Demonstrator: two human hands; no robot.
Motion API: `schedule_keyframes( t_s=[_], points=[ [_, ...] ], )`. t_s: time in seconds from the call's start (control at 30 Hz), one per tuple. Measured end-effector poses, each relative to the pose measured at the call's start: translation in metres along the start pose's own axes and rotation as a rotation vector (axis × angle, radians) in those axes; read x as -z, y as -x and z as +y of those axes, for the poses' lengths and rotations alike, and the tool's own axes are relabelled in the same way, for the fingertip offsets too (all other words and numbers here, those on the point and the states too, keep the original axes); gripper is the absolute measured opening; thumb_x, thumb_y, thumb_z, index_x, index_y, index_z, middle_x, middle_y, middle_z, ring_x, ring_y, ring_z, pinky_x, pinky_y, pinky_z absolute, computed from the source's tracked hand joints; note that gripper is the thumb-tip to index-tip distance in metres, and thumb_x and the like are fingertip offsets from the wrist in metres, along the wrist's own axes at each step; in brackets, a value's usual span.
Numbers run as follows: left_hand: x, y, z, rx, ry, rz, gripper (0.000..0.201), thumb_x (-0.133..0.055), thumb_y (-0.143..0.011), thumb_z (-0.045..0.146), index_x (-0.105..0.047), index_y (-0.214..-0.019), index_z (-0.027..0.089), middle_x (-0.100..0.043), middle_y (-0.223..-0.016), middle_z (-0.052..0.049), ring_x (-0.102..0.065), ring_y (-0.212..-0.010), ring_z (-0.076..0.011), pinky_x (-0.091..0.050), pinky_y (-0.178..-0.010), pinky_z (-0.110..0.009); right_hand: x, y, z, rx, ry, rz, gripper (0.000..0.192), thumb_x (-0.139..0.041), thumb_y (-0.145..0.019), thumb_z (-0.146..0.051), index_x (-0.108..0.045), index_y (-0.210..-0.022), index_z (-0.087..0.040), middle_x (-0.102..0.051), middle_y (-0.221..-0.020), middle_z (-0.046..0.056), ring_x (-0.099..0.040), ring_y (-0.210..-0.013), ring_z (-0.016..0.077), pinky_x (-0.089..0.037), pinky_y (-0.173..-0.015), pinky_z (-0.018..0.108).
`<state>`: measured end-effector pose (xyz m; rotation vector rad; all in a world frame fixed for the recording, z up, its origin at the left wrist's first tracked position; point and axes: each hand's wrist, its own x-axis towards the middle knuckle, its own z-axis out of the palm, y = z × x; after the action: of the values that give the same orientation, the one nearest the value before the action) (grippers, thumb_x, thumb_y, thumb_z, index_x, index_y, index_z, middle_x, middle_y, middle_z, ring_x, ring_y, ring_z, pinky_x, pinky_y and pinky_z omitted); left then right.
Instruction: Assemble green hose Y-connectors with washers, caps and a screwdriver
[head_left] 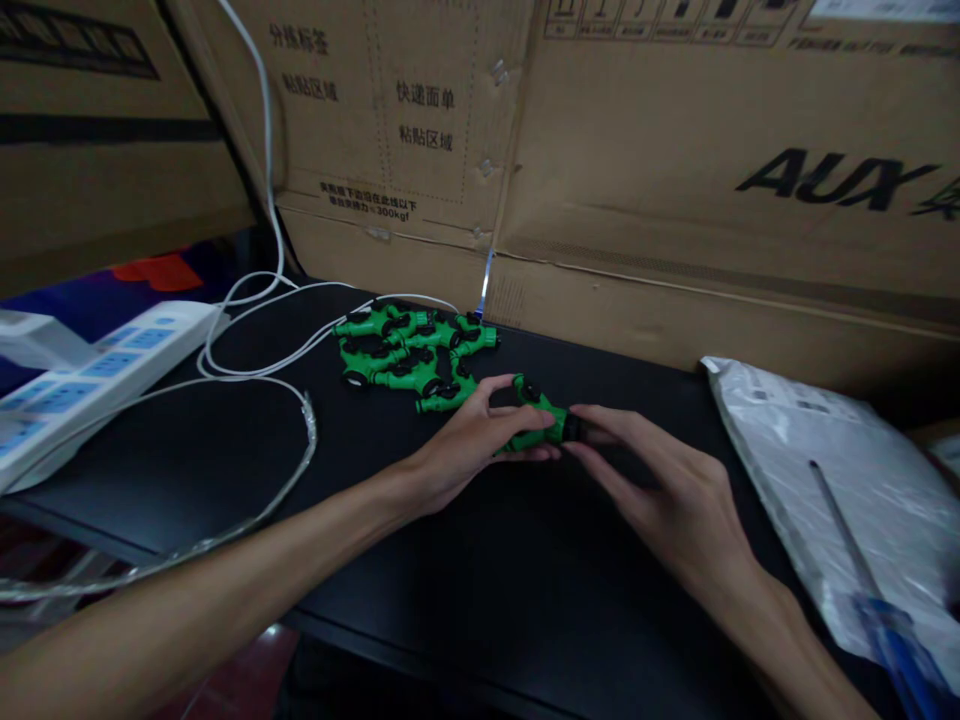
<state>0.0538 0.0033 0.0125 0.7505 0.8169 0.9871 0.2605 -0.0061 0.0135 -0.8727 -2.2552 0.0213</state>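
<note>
A green Y-shaped hose splitter [556, 426] with black parts is held just above the black table. My left hand [472, 435] is closed around its green body, and those fingers cover part of it. With thumb and fingertips, my right hand [667, 490] pinches the black collar [572, 428] at the splitter's right end. Several similar green splitters [409, 375] lie close together on the table, beyond and to the left of my left hand. One splitter [450, 395] of that group lies right beside my left fingers.
A white power strip [112, 370] and looped white cables [271, 200] occupy the left side. Large cardboard boxes [637, 180] wall off the back. On the right, a screwdriver [892, 630] with a blue handle rests on a white plastic package [847, 470]. The table's front edge [360, 645] is near me.
</note>
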Motion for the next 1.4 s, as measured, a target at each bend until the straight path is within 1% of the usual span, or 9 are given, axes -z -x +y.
schedule_keyframes(
  t_s=[0.17,0.33,0.5,0.67,0.73,0.9,1.03,1.13,1.4],
  points=[
    [-0.0012,0.0003,-0.0016,0.001,-0.009,-0.019,0.077,-0.075,-0.086,0.013,-0.031,-0.149,0.015,-0.075,-0.092,-0.002,-0.074,-0.074,-0.0137,-0.061,-0.086,-0.033,0.0003,0.0006,-0.0016,-0.029,0.081,0.021,0.018,-0.056,-0.102,-0.025,-0.061,-0.117,-0.016,-0.078,-0.102,0.009,-0.077,-0.077,0.0163,-0.063,-0.072,0.024],
    [-0.0001,-0.0004,-0.0026,0.003,0.002,-0.002,0.076,-0.076,-0.084,0.012,-0.034,-0.147,0.015,-0.075,-0.093,-0.002,-0.074,-0.076,-0.0144,-0.060,-0.090,-0.036,0.0041,-0.0030,-0.0062,-0.214,-0.007,-0.080,0.027,-0.051,-0.104,-0.037,-0.063,-0.117,-0.017,-0.078,-0.083,0.005,-0.073,-0.060,0.0155,-0.056,-0.054,0.024],
    [0.0016,-0.0021,-0.0039,-0.011,-0.016,-0.015,0.079,-0.078,-0.084,0.015,-0.033,-0.149,0.015,-0.076,-0.094,-0.003,-0.074,-0.075,-0.0148,-0.060,-0.091,-0.039,0.0077,-0.0041,-0.0044,-0.409,-0.061,-0.215,0.054,-0.034,-0.108,-0.047,-0.063,-0.070,-0.022,-0.067,-0.059,0.002,-0.065,-0.050,0.0154,-0.048,-0.052,0.029],
    [0.0004,-0.0016,-0.0028,-0.004,-0.002,0.001,0.078,-0.076,-0.085,0.014,-0.033,-0.150,0.016,-0.076,-0.095,-0.003,-0.074,-0.074,-0.0144,-0.060,-0.091,-0.039,0.0094,-0.0037,-0.0041,-0.335,-0.071,-0.009,0.042,-0.036,-0.108,-0.042,-0.067,-0.123,-0.018,-0.074,-0.103,0.009,-0.069,-0.075,0.0174,-0.052,-0.069,0.031],
    [-0.0003,-0.0009,-0.0017,-0.005,0.005,0.013,0.079,-0.076,-0.084,0.013,-0.032,-0.150,0.015,-0.076,-0.094,-0.002,-0.074,-0.073,-0.0142,-0.060,-0.091,-0.039,0.0089,-0.0043,-0.0045,-0.287,-0.082,-0.001,0.040,-0.036,-0.108,-0.040,-0.068,-0.120,-0.019,-0.070,-0.116,0.011,-0.069,-0.084,0.0179,-0.053,-0.074,0.032],
    [-0.0016,0.0003,0.0007,-0.016,-0.004,0.028,0.078,-0.076,-0.084,0.013,-0.033,-0.150,0.015,-0.076,-0.090,-0.001,-0.073,-0.072,-0.0141,-0.060,-0.091,-0.039,0.0080,-0.0042,-0.0023,-0.385,-0.093,-0.095,0.040,-0.036,-0.109,-0.039,-0.070,-0.105,-0.019,-0.072,-0.097,0.008,-0.070,-0.084,0.0181,-0.054,-0.073,0.031],
    [-0.0007,0.0006,0.0004,-0.006,0.008,0.034,0.077,-0.077,-0.083,0.013,-0.037,-0.148,0.015,-0.075,-0.090,-0.001,-0.072,-0.073,-0.0134,-0.059,-0.092,-0.038,0.0049,-0.0033,-0.0025,-0.206,-0.114,-0.099,0.031,-0.059,-0.100,-0.034,-0.059,-0.129,-0.021,-0.072,-0.107,0.008,-0.071,-0.089,0.0192,-0.059,-0.080,0.032],
    [0.0009,-0.0003,-0.0011,-0.013,0.002,0.009,0.084,-0.079,-0.081,0.014,-0.033,-0.151,0.016,-0.075,-0.091,-0.002,-0.072,-0.076,-0.0142,-0.057,-0.091,-0.037,0.0011,-0.0025,-0.0027,-0.133,-0.100,-0.070,0.028,-0.065,-0.096,-0.023,-0.059,-0.124,-0.020,-0.072,-0.102,0.007,-0.072,-0.084,0.0179,-0.060,-0.077,0.030],
    [0.0005,-0.0033,-0.0043,-0.047,-0.099,0.014,0.089,-0.083,-0.077,0.015,-0.035,-0.152,0.019,-0.072,-0.086,-0.001,-0.069,-0.076,-0.0157,-0.052,-0.082,-0.037,0.0010,-0.0048,-0.0085,-0.353,-0.141,-0.101,0.018,-0.060,-0.099,-0.038,-0.065,-0.098,-0.021,-0.075,-0.078,0.002,-0.072,-0.065,0.0165,-0.056,-0.057,0.025]
  ],
)
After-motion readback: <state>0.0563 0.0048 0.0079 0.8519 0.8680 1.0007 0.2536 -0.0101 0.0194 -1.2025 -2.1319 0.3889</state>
